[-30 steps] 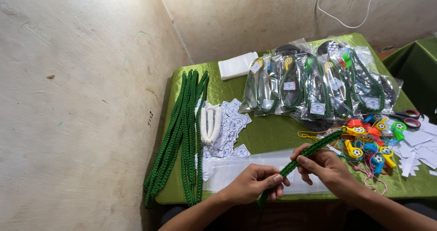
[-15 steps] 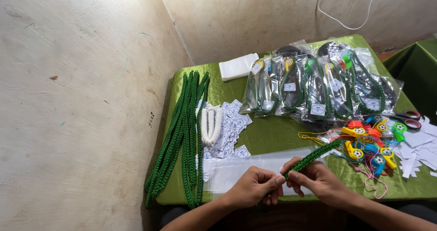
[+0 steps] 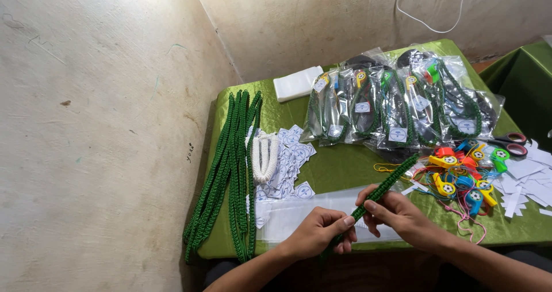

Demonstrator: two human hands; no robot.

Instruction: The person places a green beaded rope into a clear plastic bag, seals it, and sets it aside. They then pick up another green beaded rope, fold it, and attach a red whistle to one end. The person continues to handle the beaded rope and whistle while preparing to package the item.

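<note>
Both hands grasp one green braided cord point(image 3: 384, 189) at lower centre: left hand point(image 3: 317, 233) clenched around its lower end, right hand point(image 3: 397, 214) pinching midway.

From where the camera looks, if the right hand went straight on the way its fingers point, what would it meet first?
The right hand points left along the green braided cord. It would probably first meet the left hand, close beside it on the same cord, though depth is unclear.
</note>
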